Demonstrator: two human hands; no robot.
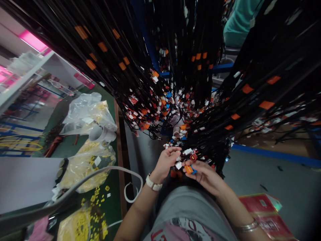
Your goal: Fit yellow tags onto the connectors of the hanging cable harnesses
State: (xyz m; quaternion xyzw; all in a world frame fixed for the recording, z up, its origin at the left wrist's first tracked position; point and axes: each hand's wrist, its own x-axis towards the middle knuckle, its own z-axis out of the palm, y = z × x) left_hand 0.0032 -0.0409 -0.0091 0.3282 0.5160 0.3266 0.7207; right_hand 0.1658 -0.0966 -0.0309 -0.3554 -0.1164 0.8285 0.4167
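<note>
My right hand [206, 174] pinches an orange and blue wire connector [188, 169] between thumb and fingers. Just to its left, my left hand [166, 162] is closed with fingertips pressed together beside a white connector [178, 165]; whatever those fingers hold is hidden. A dark red connector [193, 157] and another white connector [187, 151] lie just above both hands. They are at the ends of black wire harnesses [210, 134] hanging in thick bundles in front of me.
Harness bundles with orange tags [247, 88] hang on both sides of a blue frame [227, 68]. The green bench [116, 187] at left bears plastic bags [87, 112], yellow pieces [96, 197] and a grey hose [100, 170]. A red box [265, 214] lies at right. A person in teal [239, 25] is beyond.
</note>
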